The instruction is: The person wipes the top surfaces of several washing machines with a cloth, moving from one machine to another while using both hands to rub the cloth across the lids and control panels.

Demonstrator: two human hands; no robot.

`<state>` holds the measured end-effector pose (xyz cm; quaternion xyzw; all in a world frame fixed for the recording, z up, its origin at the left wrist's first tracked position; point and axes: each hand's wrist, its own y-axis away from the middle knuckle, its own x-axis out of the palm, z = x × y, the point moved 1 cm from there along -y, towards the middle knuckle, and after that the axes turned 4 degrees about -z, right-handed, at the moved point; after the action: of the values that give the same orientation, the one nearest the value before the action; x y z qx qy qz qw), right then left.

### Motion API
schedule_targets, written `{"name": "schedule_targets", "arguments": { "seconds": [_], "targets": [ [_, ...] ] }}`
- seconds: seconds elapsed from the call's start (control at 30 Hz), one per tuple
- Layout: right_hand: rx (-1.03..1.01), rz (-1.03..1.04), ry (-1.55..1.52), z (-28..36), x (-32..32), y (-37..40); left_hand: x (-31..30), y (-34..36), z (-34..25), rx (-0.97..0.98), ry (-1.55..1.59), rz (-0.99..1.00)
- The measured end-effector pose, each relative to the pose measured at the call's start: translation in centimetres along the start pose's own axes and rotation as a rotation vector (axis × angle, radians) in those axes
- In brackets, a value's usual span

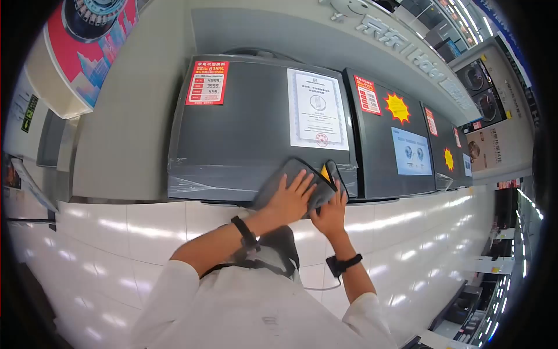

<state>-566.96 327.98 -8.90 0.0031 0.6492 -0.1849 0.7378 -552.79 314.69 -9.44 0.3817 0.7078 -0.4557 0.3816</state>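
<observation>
A dark grey cloth point(269, 188) with a yellow patch on its inner side lies bunched and partly folded on the front edge of a dark grey appliance top point(232, 134). My left hand point(289, 199) rests flat on the cloth with its fingers spread. Beside it, my right hand point(331, 214) has its thumb and fingers around the folded right part of the cloth, near the appliance's front edge. Clear plastic film wraps the front of this appliance. A red price label point(207, 83) and a white printed sheet point(318, 109) are on the top.
More dark appliances point(386, 139) with labels and yellow star stickers stand in a row to the right. A pale wall panel with raised lettering point(401, 43) runs behind them. At the upper left is a red and blue display stand point(87, 55). The floor point(145, 232) has glossy light tiles.
</observation>
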Motion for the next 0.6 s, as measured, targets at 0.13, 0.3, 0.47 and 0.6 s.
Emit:
{"name": "schedule_targets", "arguments": {
  "seconds": [0.13, 0.3, 0.47, 0.6],
  "targets": [
    [-0.006, 0.044, -0.042, -0.9, -0.6, -1.4, 0.2, -1.4, 0.9, -0.039, 0.024, -0.011],
    [0.078, -0.001, -0.001, 0.9, -0.6, 0.6, -0.1, -0.2, -0.7, -0.096, 0.088, 0.032],
    [0.168, 0.015, -0.117, 2.9, -0.6, 3.5, -2.0, 2.2, -0.7, 0.032, 0.140, 0.125],
    [0.147, 0.176, -0.005, 6.5, -0.6, 2.5, -3.6, 4.1, 1.9, 0.059, 0.116, 0.151]
  ]
}}
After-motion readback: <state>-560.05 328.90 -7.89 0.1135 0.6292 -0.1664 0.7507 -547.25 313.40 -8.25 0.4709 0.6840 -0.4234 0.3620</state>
